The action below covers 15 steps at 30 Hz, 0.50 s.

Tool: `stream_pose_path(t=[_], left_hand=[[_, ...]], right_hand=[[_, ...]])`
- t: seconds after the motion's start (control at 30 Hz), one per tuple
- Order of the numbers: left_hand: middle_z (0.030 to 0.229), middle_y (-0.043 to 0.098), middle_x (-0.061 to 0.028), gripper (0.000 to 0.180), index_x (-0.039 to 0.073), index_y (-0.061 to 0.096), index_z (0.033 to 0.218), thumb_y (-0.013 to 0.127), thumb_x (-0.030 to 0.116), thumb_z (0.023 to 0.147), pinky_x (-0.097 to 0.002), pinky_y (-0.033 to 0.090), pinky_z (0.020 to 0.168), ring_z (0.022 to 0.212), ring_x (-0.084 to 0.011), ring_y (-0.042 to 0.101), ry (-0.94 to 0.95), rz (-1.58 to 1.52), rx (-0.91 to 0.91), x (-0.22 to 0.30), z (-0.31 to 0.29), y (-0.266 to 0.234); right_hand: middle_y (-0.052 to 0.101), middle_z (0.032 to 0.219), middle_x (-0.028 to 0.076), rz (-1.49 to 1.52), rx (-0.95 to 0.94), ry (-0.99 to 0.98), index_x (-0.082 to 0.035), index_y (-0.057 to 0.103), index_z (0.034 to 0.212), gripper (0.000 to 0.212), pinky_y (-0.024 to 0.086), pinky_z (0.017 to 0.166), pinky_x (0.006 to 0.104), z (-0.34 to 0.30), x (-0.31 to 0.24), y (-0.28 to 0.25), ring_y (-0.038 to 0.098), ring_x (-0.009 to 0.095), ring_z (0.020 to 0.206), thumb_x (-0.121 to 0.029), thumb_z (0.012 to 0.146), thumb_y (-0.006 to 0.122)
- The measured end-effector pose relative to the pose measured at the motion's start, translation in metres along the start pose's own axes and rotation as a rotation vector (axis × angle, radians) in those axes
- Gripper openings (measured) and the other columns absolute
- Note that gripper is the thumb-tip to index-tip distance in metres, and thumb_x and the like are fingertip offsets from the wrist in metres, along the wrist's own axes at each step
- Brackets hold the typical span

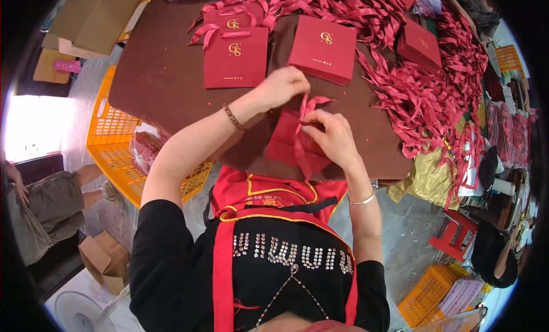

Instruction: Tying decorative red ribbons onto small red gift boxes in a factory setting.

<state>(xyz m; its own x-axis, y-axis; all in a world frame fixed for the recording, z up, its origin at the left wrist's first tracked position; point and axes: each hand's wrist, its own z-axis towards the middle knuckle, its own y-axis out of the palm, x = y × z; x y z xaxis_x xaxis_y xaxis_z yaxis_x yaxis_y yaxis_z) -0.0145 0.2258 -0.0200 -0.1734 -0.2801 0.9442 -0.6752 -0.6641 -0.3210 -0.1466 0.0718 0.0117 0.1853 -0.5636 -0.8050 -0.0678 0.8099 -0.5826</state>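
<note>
Close to the table's near edge lies a small red paper bag, with a pinkish-red ribbon running across it. The fingers of my left hand are closed on the ribbon's upper part, just above the bag. My right hand pinches the same ribbon lower down, over the bag's right side. The fingertips partly cover the ribbon where they meet it. Beyond my left hand are flat red bags with ribbon handles. A stack of red bags sits just past my hands.
Loose red ribbons heap over the right and far side of the brown-covered table. Another bag stack rests among them. An orange crate stands at the left, a red stool at the lower right. A seated person is at far left.
</note>
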Motion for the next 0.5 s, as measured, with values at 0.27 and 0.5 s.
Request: stream_pose_path(t=[0.27,0.5], left_hand=[[0.104,0.055,-0.0072,0.017,0.011,0.063,0.100,0.060,0.019,0.085,-0.0337,0.040,0.078,0.095,-0.0209,0.050,0.257,0.551,0.209,0.019,-0.038,-0.001],[0.106,0.054,-0.0053,0.013,0.011,0.058,0.083,0.064,0.022,0.082,-0.0393,0.031,0.093,0.107,-0.0251,0.044,0.193,0.436,-0.074,-0.014,-0.040,0.003]], right_hand=[[0.066,0.084,0.013,0.036,-0.031,0.124,0.000,0.061,0.097,0.022,0.049,0.069,0.0320,0.014,0.020,0.002,0.065,0.024,0.076,-0.007,0.077,0.066],[0.065,0.087,0.012,0.027,-0.091,0.167,-0.002,0.062,0.099,0.027,0.048,0.075,0.0330,0.010,0.022,-0.003,0.062,0.025,0.081,-0.012,0.075,0.069]])
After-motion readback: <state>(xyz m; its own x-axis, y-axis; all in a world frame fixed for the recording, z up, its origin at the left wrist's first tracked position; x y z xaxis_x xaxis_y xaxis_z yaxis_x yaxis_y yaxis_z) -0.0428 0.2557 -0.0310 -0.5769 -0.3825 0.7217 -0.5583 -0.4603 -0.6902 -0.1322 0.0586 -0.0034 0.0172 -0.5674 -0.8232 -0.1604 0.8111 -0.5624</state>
